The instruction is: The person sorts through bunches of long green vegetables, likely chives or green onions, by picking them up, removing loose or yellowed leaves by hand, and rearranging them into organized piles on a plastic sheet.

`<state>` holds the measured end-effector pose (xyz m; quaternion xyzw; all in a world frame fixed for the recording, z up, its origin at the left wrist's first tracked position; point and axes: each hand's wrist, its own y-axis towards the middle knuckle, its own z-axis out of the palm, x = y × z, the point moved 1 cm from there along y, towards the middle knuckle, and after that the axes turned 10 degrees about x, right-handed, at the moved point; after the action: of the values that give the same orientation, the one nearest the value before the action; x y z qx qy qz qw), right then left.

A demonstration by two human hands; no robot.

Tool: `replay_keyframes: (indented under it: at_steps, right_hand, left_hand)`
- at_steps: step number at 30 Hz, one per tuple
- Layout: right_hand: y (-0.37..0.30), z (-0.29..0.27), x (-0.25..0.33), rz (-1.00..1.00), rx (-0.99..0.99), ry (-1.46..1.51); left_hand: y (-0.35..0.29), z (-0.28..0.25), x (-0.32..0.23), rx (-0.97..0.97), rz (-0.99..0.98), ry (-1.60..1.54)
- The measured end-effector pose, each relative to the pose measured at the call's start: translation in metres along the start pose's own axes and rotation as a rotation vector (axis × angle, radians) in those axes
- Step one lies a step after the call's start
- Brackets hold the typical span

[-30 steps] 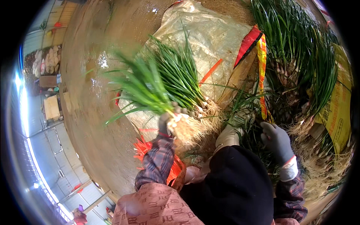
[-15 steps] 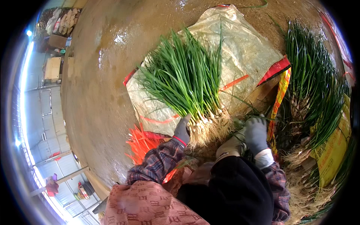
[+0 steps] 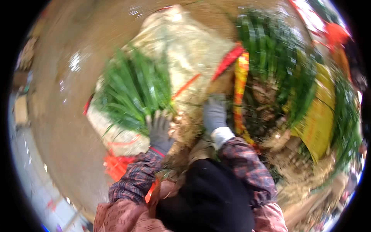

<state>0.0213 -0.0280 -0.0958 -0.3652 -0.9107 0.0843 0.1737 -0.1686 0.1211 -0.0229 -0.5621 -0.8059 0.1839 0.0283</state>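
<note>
Spread flat with its fingers apart, my left hand (image 3: pixel 160 131) in a grey glove rests on the white lower ends of a bunch of green onions (image 3: pixel 133 87). The bunch lies on a pale plastic sack (image 3: pixel 189 46), its leaves pointing away and to the left, its roots toward me. To the right of the roots is my right hand (image 3: pixel 215 114), also in a grey glove. Motion smears its fingers, and I cannot make out anything in them.
More green onions (image 3: pixel 270 46) are piled on the right, around a yellow sack (image 3: pixel 319 112). A red and yellow strip (image 3: pixel 240 89) runs between the pile and the pale sack. Orange-red ribbons (image 3: pixel 116 166) lie beside my left sleeve. Wet brown floor (image 3: pixel 58 112) extends left.
The view has swung right, showing more of the piled onions and yellow sack. My left hand has moved from beside the bunch's roots onto its stems, fingers spread. My right hand has reached farther forward.
</note>
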Motion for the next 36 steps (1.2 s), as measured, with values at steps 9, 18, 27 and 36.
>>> replay_keyframes:
  at_steps: [9, 18, 27, 36]
  right_hand:
    - [-0.149, -0.136, -0.039, 0.014, 0.194, 0.921]
    - [-0.299, -0.196, -0.103, 0.095, 0.613, 0.463]
    - [-0.156, -0.146, -0.180, 0.676, -0.295, 1.115]
    - [-0.119, -0.165, -0.180, 0.268, -0.134, 0.918]
  left_hand:
    - [0.001, 0.022, 0.013, -0.015, 0.033, -0.118]
    - [0.084, -0.088, -0.192, 0.012, 0.850, -0.504]
    - [0.163, -0.037, -0.276, 0.805, 0.449, -0.803]
    - [0.219, 0.039, -0.245, 1.129, 0.044, -2.163]
